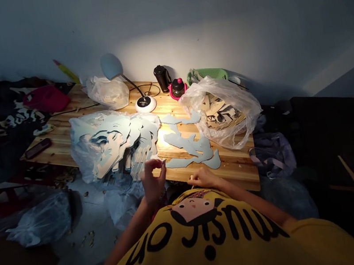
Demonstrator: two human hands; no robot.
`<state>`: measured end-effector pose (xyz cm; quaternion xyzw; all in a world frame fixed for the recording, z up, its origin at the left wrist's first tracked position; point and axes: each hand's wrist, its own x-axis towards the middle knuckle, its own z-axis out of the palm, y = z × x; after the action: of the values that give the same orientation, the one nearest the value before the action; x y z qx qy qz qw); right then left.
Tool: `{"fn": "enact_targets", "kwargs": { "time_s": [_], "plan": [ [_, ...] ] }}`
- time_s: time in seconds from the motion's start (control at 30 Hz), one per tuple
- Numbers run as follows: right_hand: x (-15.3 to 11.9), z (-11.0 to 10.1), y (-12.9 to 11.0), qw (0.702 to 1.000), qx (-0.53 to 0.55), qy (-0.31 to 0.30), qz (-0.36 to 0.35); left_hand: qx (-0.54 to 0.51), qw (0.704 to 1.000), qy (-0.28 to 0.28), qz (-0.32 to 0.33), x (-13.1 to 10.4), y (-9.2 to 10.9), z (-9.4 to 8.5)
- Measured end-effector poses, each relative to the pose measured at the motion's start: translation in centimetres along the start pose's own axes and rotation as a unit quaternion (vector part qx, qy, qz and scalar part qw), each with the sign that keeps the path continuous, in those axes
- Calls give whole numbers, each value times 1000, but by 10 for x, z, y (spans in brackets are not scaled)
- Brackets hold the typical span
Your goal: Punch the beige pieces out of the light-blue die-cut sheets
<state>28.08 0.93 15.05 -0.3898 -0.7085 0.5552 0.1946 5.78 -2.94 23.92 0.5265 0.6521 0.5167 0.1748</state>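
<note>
left fingertips just beside narrow end of lowest cut-out

lowest blue-grey cut-out (185, 162) lies flat on the wooden table (237, 172), near its front edge. long axis runs roughly left-right, curled end on the right. from left hand (153, 183) it extends rightward; that hand is nearer the narrow end. left thumb and forefinger curve in, tips close; can't tell if they pinch anything. right hand (205, 177) is bodyward of the strip, fingers curled; grip contents unclear. stacked cut-outs (114, 138) sit left, beyond left hand.
</note>
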Motion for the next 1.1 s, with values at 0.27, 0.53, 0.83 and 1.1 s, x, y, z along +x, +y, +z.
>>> {"fn": "enact_targets", "kwargs": {
  "time_s": [0.27, 0.53, 0.83, 1.1],
  "plan": [
    [16, 0, -52, 928, 350, 45, 116, 65, 986, -119, 102, -58, -33, 59],
    [10, -10, 14, 959, 226, 118, 123, -18, 978, -80, -191, -46, -92, 52],
    [29, -2, 43, 951, 223, 147, 158, -192, 897, -152, -368, -42, -162, 68],
    [39, 2, 45, 945, 241, 137, 175, -102, 921, -94, -363, -32, -185, 74]
  ]
}}
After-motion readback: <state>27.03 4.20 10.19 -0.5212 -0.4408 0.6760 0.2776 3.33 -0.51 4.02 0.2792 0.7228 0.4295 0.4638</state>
